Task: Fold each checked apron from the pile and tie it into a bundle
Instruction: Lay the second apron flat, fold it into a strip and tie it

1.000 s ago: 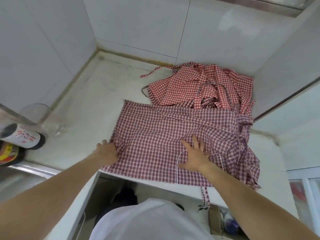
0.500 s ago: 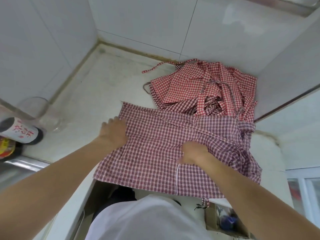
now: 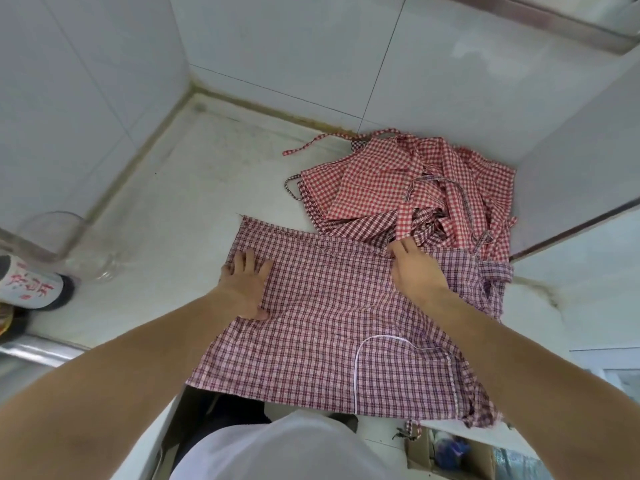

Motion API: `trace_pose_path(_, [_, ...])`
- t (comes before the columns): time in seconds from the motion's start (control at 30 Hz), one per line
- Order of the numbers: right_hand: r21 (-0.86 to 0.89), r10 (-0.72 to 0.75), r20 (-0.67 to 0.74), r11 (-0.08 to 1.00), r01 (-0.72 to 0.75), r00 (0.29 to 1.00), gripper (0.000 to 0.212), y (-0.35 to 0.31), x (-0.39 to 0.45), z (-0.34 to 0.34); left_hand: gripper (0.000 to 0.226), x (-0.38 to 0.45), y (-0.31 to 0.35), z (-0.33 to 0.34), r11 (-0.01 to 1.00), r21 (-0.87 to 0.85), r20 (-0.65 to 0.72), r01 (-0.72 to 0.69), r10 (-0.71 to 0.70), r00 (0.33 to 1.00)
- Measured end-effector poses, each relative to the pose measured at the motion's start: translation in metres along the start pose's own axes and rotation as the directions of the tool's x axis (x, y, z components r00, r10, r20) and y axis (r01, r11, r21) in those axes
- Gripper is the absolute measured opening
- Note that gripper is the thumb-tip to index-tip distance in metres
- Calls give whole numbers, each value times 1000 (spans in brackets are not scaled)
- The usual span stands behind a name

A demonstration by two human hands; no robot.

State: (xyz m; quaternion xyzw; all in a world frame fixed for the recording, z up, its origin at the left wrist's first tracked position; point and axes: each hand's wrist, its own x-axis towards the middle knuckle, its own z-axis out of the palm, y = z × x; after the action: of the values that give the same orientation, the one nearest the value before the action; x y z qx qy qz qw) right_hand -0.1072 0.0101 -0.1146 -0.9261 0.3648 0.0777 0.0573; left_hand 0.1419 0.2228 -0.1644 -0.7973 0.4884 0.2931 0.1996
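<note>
Both hands have moved farther up the spread apron since the earlier frames; its near edge now overhangs the counter more.

Left hand (image 3: 246,284) lies flat, fingers straight, pressing the left part of the dark-checked apron (image 3: 332,327). Right hand (image 3: 414,270) sits at the apron's far fold line; its fingertips are hidden in the cloth, so whether it pinches or merely presses cannot be told. The apron's right side is bunched and its ties are hard to trace. The pile of red-checked aprons (image 3: 408,188) lies just beyond, in the far right corner, touching the spread apron. White counter (image 3: 166,216), stained along the tiled walls. At left, a bottle (image 3: 31,285) is cut off by the frame, beside a clear glass jug (image 3: 69,240).
</note>
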Motion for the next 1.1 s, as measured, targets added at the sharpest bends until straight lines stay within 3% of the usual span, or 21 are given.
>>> trace_pose_path(0.13, [128, 98, -6, 987, -97, 995, 29, 4, 16, -6, 124, 5, 3, -3, 999, 53, 11, -6, 6, 1000])
trace_pose_path(0.2, [179, 14, 48, 984, -23, 999, 44, 3, 17, -7, 125, 6, 3, -3, 998, 57, 6, -9, 8, 1000])
trace_pose_path(0.27, [117, -117, 153, 988, 100, 981, 67, 3, 16, -5, 125, 7, 3, -2, 999, 52, 5, -5, 5, 1000])
trace_pose_path(0.3, [69, -146, 181, 988, 135, 973, 68, 4, 15, -3, 125, 7, 3, -2, 999, 51, 6, -3, 3, 1000])
trace_pose_path(0.43, [113, -96, 142, 990, 80, 985, 14, 10, 18, 1, 126, 5, 3, -7, 999, 42, 10, -11, 10, 1000])
trace_pose_path(0.53, [56, -50, 141, 998, 42, 989, 24, 16, 23, -8, 130, 5, 4, -8, 998, 58, 13, -5, 4, 1000])
trace_pose_path(0.67, [-146, 69, 126, 988, -50, 990, 26, 12, 28, -11, 137, 8, 5, -17, 996, 90, 84, 15, -22, 996])
trace_pose_path(0.77, [-155, 79, 114, 986, -60, 990, 33, 4, 32, -9, 114, 16, 6, -36, 997, -8, 79, 77, -76, 994])
trace_pose_path(0.87, [8, 39, 127, 999, -40, 991, 26, 2, 33, -9, 77, 26, 5, -52, 974, -195, -90, 112, -132, 987])
trace_pose_path(0.97, [145, 16, 138, 989, -36, 990, 12, 4, 31, -7, 72, 35, -3, -55, 993, -121, -296, -15, -21, 955])
trace_pose_path(1.1, [263, 92, 151, 956, -130, 984, 18, 10, 26, -9, 43, 51, -16, -54, 988, -67, -280, -136, 112, 953])
